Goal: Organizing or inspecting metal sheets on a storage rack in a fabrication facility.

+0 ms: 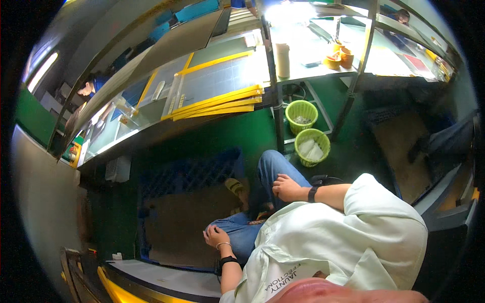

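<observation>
I am seated in blue jeans and a pale shirt, with both forearms resting on my legs. My left hand [216, 236] lies over my left knee [235, 230], its fingers loosely bent and slightly apart. A thin bracelet and a black wristband [228, 261] are on that arm. My right hand [288, 188] rests on the right thigh [278, 164] near the knee, fingers a little spread and nothing visible in them. Another black band [312, 194] circles that wrist. Neither hand touches the workbench.
Ahead, a long bench carries yellow-edged dark panels [217, 70] stacked in layers. Two green baskets [301, 115] with pale scraps stand on the floor beside a bench post. A blue crate or pallet [189, 177] lies left of my legs. Two other people [88, 88] sit farther off.
</observation>
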`<state>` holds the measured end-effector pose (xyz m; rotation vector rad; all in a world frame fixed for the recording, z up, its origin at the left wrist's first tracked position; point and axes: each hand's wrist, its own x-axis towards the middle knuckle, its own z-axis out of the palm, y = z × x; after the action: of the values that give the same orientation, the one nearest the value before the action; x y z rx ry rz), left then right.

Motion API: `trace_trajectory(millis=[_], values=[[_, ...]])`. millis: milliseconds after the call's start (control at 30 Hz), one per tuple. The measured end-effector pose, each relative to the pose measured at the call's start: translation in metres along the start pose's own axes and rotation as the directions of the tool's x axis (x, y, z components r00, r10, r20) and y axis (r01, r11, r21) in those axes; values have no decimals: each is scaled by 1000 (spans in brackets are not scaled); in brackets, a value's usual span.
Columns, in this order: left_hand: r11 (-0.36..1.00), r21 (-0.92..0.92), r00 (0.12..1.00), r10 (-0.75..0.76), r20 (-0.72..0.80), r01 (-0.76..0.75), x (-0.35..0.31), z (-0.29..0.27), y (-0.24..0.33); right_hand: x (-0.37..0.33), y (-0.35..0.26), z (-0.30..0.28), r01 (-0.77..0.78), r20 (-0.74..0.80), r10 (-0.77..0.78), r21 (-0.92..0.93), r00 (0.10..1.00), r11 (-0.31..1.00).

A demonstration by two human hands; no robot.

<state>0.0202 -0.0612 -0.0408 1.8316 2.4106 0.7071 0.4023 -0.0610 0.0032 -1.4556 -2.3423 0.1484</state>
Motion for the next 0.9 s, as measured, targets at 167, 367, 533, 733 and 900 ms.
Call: trace_trajectory(millis=[167, 367, 533, 733, 900], values=[[999, -46, 1000, 12, -18, -13, 1, 0, 1, 9, -8, -11, 91, 55, -89, -21, 994, 996], [999, 1, 999, -42, -18, 42, 0, -4, 4, 15, -15, -22, 125, 15, -126, 55, 992, 991], [1000, -19, 999, 14, -39, -15, 1, 0, -1, 13, -14, -22, 89, 41, -91, 58, 995, 994], [999, -16, 999, 40, -21, -41, -1, -4, 1, 49, 67, -67, -10, -215, 77, 294, 974, 956], [997, -36, 997, 64, -42, -66, -7, -2, -6, 126, 163, -261, -309, -509, 325, 118, 797, 944]])
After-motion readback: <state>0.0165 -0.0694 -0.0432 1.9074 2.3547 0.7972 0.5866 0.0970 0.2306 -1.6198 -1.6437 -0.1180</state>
